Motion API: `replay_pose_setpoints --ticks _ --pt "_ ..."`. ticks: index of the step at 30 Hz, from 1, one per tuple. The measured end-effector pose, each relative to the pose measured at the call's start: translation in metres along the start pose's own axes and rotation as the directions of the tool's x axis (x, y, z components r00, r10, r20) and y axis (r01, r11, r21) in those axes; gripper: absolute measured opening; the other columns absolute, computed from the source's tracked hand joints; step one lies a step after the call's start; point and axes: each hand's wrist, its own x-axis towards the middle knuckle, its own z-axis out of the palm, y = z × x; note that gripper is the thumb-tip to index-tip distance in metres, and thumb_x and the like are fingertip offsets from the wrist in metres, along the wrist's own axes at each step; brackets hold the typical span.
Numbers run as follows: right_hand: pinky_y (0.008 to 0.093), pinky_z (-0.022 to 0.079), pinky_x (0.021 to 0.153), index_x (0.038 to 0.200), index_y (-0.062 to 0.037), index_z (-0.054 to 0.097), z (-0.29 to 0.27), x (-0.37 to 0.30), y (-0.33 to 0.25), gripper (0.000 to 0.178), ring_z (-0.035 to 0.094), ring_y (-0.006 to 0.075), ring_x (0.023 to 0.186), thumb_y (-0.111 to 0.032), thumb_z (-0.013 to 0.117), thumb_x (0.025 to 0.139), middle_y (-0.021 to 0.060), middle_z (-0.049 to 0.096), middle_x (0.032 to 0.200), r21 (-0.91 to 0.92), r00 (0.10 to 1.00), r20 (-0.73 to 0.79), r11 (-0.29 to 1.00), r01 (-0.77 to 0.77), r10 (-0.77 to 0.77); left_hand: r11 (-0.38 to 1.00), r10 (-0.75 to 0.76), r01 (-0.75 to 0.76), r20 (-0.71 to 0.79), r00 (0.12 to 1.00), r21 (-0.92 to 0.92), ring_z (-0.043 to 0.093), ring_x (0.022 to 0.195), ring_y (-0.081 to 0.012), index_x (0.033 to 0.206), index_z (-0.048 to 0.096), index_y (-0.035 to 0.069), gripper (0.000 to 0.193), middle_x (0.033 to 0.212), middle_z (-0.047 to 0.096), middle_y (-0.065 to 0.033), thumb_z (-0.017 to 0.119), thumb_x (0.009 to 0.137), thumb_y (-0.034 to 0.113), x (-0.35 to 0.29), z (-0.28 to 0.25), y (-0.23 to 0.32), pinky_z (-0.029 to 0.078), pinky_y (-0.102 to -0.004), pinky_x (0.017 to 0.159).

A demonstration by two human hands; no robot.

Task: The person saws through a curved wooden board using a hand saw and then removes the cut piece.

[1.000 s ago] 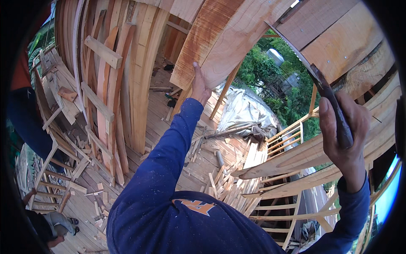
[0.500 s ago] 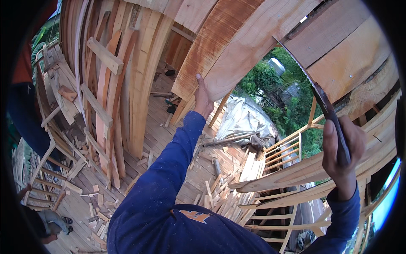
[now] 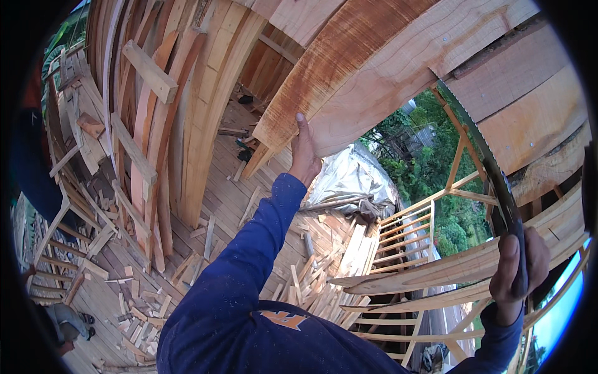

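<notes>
My right hand [image 3: 518, 265] is closed around the handle of a handsaw [image 3: 483, 146]. Its long toothed blade slants up and left, with the tip at the lower edge of a pale wooden plank [image 3: 374, 93]. My left hand [image 3: 305, 153] grips the near end of that plank, thumb on its face by the seam with a brown-streaked plank [image 3: 336, 68]; the other fingers are mostly hidden behind the wood. More planks [image 3: 529, 131], fixed with nails or screws, continue to the right of the blade.
Upright timbers [image 3: 212, 118] and short crosspieces [image 3: 149, 71] stand at left. Offcuts [image 3: 140, 311] litter the plank floor. A silvery tarp [image 3: 349, 177], a wooden ladder-like frame [image 3: 405, 240] and curved boards [image 3: 436, 262] lie beyond my arms. Another person's leg [image 3: 37, 168] shows at far left.
My right hand has moved down and slightly right, drawing the saw back, so more blade shows below the plank. My left hand keeps its grip. The whole view has shifted slightly.
</notes>
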Motion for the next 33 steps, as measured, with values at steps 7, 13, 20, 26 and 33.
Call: replay_pose_setpoints --ticks 7,13,20,26,33 --pt "0.0278 0.028 0.04 0.069 0.0002 0.053 0.041 0.038 0.001 0.019 0.036 0.0161 0.038 -0.011 0.057 0.083 0.0064 0.037 0.049 0.113 0.997 -0.062 0.992 0.06 -0.053 0.998 -0.041 0.04 0.041 0.998 0.038 0.046 0.117 -0.0255 0.129 0.032 -0.007 0.088 0.129 0.043 -0.0182 0.05 0.079 0.063 -0.004 0.002 0.009 0.038 -0.0374 0.099" --pt "0.0299 0.038 0.052 0.08 0.0083 0.058 -0.038 -0.039 -0.02 0.037 0.052 0.0226 0.055 -0.028 0.048 0.082 0.0129 0.056 0.061 -0.126 0.979 0.089 0.977 -0.173 0.185 0.999 -0.029 0.027 0.093 0.995 0.021 0.044 0.119 -0.0243 0.129 0.032 -0.008 0.088 0.13 0.042 -0.0174 0.05 0.079 0.063 -0.013 0.007 0.011 0.037 -0.0365 0.1" --pt "0.0268 0.031 0.043 0.073 0.0013 0.056 0.014 0.041 -0.003 0.017 0.041 0.0161 0.04 -0.013 0.06 0.082 0.0082 0.045 0.05 0.185 0.999 -0.028 0.982 -0.025 0.031 0.999 -0.033 0.037 0.165 0.986 -0.021 0.048 0.116 -0.0255 0.13 0.03 -0.006 0.088 0.13 0.041 -0.0177 0.048 0.08 0.063 -0.014 0.016 0.008 0.039 -0.037 0.099" --pt "0.0296 0.035 0.044 0.073 0.0042 0.057 -0.03 -0.01 -0.017 0.02 0.046 0.0203 0.042 -0.015 0.057 0.079 0.0105 0.044 0.051 0.006 0.997 0.073 1.0 0.025 -0.025 1.0 0.008 -0.008 0.06 0.998 -0.005 0.048 0.116 -0.0257 0.13 0.031 -0.005 0.086 0.128 0.044 -0.0175 0.048 0.08 0.063 0.005 0.013 0.006 0.038 -0.0379 0.099" --pt "0.0277 0.042 0.052 0.077 0.0064 0.06 -0.054 -0.051 -0.015 0.039 0.055 0.0216 0.049 -0.031 0.051 0.081 0.0143 0.059 0.06 0.068 0.99 0.039 0.988 -0.138 0.136 0.997 -0.073 0.073 0.033 0.997 0.026 0.044 0.119 -0.0256 0.131 0.03 -0.005 0.092 0.131 0.041 -0.0156 0.052 0.076 0.065 -0.019 0.014 0.008 0.036 -0.0375 0.1"
